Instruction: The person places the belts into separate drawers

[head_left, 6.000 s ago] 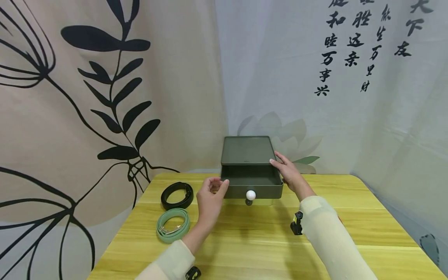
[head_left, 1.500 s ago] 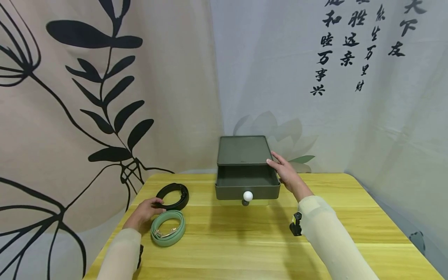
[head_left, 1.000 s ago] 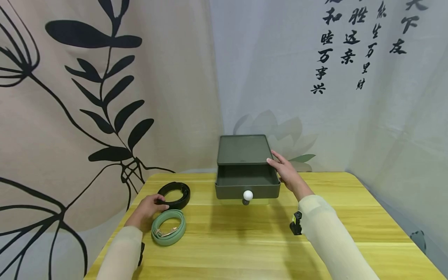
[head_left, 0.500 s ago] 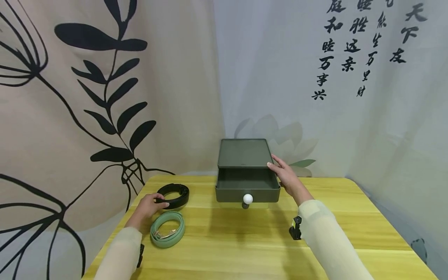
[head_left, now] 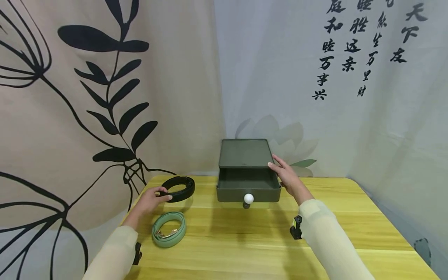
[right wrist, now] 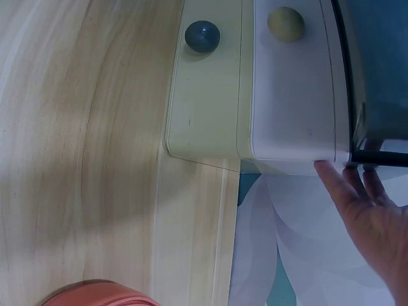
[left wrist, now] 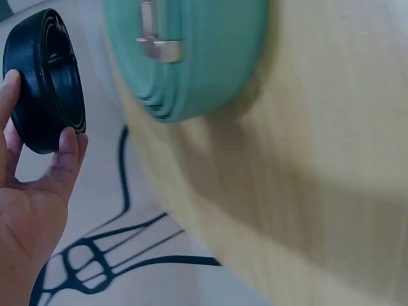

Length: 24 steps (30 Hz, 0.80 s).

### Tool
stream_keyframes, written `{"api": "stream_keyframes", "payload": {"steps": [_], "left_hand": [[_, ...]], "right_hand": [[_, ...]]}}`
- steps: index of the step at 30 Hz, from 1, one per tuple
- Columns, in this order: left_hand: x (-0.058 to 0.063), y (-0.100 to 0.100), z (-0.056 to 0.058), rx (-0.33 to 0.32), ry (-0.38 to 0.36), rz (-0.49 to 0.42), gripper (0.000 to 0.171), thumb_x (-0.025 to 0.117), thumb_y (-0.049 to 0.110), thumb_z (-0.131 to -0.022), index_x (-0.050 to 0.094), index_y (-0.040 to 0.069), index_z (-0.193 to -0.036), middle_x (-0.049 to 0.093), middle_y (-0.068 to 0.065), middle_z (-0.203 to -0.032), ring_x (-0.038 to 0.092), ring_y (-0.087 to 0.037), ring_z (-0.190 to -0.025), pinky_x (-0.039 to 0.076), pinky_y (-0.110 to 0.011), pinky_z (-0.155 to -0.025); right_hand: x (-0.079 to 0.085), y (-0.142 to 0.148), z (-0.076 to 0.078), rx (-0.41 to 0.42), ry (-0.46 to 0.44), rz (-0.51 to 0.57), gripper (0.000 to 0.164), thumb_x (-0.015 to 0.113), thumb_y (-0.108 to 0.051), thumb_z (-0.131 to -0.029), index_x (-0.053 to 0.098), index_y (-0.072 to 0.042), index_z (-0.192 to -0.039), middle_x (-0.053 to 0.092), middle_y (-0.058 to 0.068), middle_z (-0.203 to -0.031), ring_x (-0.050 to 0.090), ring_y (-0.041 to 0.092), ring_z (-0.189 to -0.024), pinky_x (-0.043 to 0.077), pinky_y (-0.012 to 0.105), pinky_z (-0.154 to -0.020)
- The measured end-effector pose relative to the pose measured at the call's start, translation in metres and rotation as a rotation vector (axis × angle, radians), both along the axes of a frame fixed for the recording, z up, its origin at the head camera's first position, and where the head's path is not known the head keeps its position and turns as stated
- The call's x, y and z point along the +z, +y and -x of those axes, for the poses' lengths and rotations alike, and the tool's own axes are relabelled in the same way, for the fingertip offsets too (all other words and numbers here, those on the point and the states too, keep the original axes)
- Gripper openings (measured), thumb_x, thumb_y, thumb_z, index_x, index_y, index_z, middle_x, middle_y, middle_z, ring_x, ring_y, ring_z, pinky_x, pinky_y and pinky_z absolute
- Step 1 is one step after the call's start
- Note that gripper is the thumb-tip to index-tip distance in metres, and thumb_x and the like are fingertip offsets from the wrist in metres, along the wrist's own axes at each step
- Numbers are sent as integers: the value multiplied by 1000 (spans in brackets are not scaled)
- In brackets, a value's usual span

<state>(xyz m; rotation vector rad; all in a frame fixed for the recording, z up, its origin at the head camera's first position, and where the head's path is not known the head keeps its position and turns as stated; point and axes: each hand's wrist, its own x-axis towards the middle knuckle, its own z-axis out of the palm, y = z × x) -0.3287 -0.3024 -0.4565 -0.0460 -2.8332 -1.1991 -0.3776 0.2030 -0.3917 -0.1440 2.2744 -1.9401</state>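
Note:
Gripped between the thumb and fingers of my left hand (head_left: 148, 202) is a coiled black belt (head_left: 190, 188), raised above the table at the left. The left wrist view shows the same belt (left wrist: 33, 102) held by its outer side. A coiled green belt (head_left: 169, 241) with a metal buckle lies just in front of it. My right hand (head_left: 290, 180) touches the right side of a dark grey drawer box (head_left: 244, 153), its fingers fairly straight. The upper drawer (head_left: 229, 195), with a white knob (head_left: 249, 198), is pulled out and nothing shows inside.
A lower, pale drawer (right wrist: 205, 105) with a dark knob (right wrist: 202, 36) is closed. A reddish coiled thing (right wrist: 99, 295) lies on the wooden table (head_left: 245, 249), partly cut off in the right wrist view. A printed curtain (head_left: 182, 97) hangs behind the table.
My left hand went from the drawer's left front corner to the black belt, took hold of it and has now lifted it off the table. My right hand stays at the box.

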Motion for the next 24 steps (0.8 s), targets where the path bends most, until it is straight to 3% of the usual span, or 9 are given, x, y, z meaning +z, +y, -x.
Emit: {"api": "stream_keyframes", "payload": {"steps": [6,16,24], "left_hand": [[24,3,-2,-35,35,24,40,71,46,-90,63,12,-110,54,-19,-133,54,-40,-119,49,-48,-86],[68,13,-9,-58,76,19,46,71,50,-89,62,13,-113,51,-20,-138,53,-39,-120,48,-47,-84],[101,30,-18,-96,116,-3,46,71,49,-89,61,12,-114,60,-14,-111,54,-29,-94,43,-40,-78]], "right_hand": [[3,0,-1,9,-22,16,67,51,-41,-104,16,-30,-160,13,16,-164,11,39,-149,21,70,-109],[1,2,2,3,7,-4,68,52,-45,-102,17,-32,-160,14,14,-164,16,39,-148,26,67,-108],[0,4,1,12,9,-6,69,52,-46,-102,17,-33,-160,15,13,-164,15,39,-148,25,67,-108]]}}
